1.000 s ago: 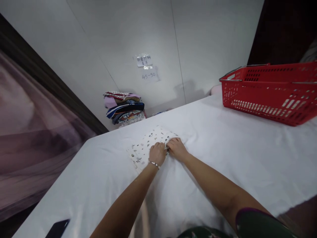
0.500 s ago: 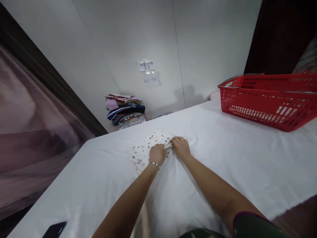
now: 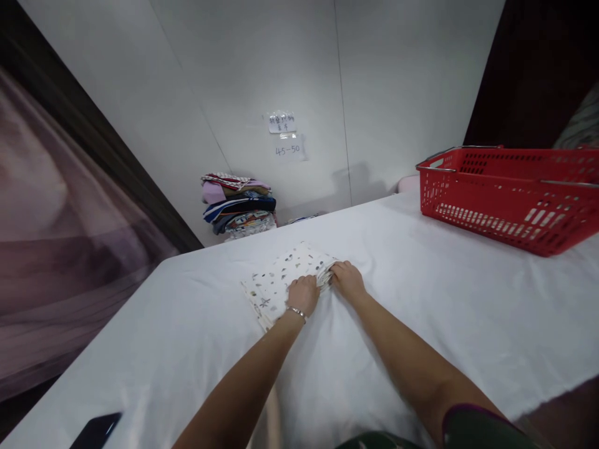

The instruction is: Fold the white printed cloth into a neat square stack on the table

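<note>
A folded white cloth garment (image 3: 276,280) with small dark and tan prints, a starfish shape among them, lies on the white-covered table (image 3: 421,299). My left hand (image 3: 303,294), with a bracelet at the wrist, is closed on the garment's near right part. At its gathered right edge, my right hand (image 3: 347,280) has its fingers curled round the layered fabric. The fingertips of both hands are partly hidden in the folds.
A red plastic basket (image 3: 510,206) stands at the table's right. Beyond the far edge is a stack of folded clothes (image 3: 241,202). A dark phone (image 3: 97,430) lies at the near left. Paper signs (image 3: 286,146) hang on the wall; a pinkish curtain (image 3: 60,249) hangs at left.
The garment's right edge looks a little flatter and more evenly layered. Both hands keep their hold and have shifted only slightly. The whole view has tilted a little.
</note>
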`<state>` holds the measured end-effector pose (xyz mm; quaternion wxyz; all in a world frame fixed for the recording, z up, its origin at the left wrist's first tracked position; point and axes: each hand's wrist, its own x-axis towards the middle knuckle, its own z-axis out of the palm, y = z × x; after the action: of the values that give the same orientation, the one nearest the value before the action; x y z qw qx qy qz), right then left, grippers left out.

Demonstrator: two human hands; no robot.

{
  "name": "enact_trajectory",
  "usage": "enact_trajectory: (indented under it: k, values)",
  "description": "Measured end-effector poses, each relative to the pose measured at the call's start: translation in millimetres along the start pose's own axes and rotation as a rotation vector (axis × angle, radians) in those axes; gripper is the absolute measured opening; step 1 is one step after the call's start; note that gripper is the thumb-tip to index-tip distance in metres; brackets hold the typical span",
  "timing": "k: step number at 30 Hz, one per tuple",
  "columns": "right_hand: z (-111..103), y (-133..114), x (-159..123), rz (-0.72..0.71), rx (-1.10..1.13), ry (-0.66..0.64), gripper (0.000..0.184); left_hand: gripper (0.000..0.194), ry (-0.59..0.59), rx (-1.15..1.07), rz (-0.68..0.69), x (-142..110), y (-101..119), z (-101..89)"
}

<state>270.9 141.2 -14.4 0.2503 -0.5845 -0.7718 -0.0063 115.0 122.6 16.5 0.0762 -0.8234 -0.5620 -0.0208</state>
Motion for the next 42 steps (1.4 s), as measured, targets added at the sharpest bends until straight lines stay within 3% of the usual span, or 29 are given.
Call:
enact_trajectory:
  k: [3, 6, 13, 15, 19, 23, 35, 39, 42]
  values:
    - [1, 1, -2, 0.057, 0.019, -0.053, 0.019, 0.020, 0.017, -0.002, 0.018, -2, 0, 6.3]
    - [2, 7, -5, 0.062, 0.181, -0.024, 0.025, 0.022, 0.038, -0.002, 0.034, -4, 1, 13.4]
    - [11, 24, -2, 0.314, 0.617, 0.321, 0.029, 0.025, 0.085, -0.004, 0.046, -6, 0, 21.8]
    - [12, 23, 0, 0.416, 0.657, 0.284, 0.037, 0.026, 0.094, -0.009, 0.053, -6, 0, 22.0]
    - [11, 16, 2, 0.555, 0.584, 0.064, 0.057, 0.026, 0.094, -0.026, 0.047, -7, 1, 20.2]
    - [6, 11, 6, 0.531, 0.450, -0.002, 0.062, 0.024, 0.081, -0.045, 0.035, -9, 3, 17.7]
    - [16, 20, 10, 0.447, 0.391, -0.048, 0.049, 0.026, 0.057, -0.088, 0.017, -14, 8, 16.3]
    - [17, 23, 7, 0.454, 0.403, -0.037, 0.049, 0.048, -0.096, -0.360, -0.052, -7, -22, -2.4]
    - [18, 23, 6, 0.460, 0.404, -0.031, 0.051, 0.052, -0.066, -0.310, -0.145, -4, -69, -9.2]
